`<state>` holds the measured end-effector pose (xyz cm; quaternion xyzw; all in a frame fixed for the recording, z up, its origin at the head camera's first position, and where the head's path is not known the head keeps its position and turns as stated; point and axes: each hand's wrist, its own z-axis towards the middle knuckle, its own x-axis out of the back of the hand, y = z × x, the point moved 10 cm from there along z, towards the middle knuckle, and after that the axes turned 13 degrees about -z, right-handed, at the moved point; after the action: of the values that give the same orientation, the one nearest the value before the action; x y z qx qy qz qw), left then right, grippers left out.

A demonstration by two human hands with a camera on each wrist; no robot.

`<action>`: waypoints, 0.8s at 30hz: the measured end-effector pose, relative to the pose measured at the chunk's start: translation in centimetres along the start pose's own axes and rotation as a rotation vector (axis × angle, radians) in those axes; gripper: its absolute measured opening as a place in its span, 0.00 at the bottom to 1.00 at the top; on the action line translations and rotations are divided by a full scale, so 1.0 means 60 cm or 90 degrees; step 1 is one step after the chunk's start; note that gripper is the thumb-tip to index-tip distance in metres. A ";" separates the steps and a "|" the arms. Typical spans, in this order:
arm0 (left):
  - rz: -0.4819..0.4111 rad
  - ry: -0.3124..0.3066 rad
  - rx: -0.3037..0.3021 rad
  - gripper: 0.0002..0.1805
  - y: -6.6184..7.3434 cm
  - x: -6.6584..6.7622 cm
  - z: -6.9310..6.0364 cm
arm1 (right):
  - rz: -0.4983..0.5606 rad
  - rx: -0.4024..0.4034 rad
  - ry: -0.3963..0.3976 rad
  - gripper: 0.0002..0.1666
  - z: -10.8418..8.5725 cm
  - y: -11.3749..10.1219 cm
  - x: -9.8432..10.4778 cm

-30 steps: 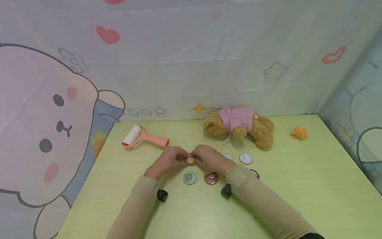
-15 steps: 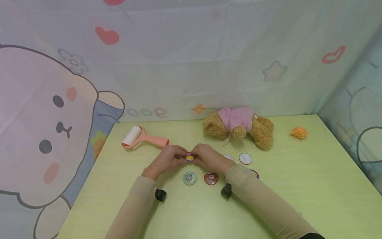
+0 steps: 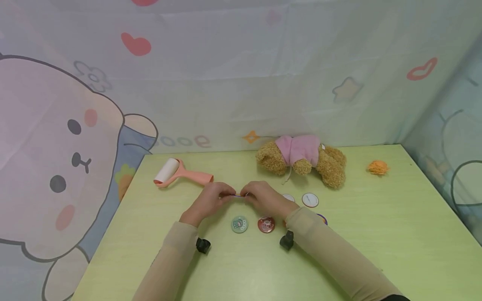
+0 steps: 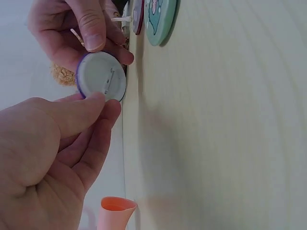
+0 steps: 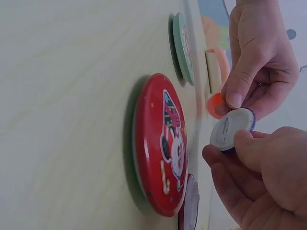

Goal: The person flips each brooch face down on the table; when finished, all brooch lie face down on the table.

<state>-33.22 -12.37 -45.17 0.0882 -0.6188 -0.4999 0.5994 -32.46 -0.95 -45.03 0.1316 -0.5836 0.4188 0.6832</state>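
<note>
Between thumb and fingers, my left hand [image 3: 211, 201] and my right hand [image 3: 266, 198] both pinch a pin-back button badge [image 4: 98, 76] from opposite sides, raised off the table. In the head view it is almost edge-on, a thin purple-rimmed strip. Both wrist views show its white back with a thin metal pin across it; whether the pin is fastened I cannot tell. Nearer me lie a green badge [image 3: 239, 224] and a red badge [image 5: 162, 148], picture side up. Two white-backed badges [image 3: 310, 200] lie beyond my right wrist, one partly hidden by it.
My right sleeve partly covers a purple-rimmed badge [image 3: 322, 219]. A lint roller with a peach handle [image 3: 196, 177] lies at the back left of the table [image 3: 233, 271]. Toward the back lie a plush bear in a pink top [image 3: 301, 150] and an orange tuft [image 3: 378, 167].
The held badge has tipped from showing its yellow and purple picture to nearly edge-on in the head view. Both hands have shifted only slightly and keep their hold.
</note>
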 end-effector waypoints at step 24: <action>-0.053 0.011 0.018 0.09 -0.008 -0.009 0.002 | 0.023 -0.037 0.022 0.11 -0.004 0.017 0.000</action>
<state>-33.41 -12.16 -45.82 0.1265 -0.6162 -0.5148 0.5825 -33.05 -0.19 -45.40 0.0939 -0.5862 0.4160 0.6888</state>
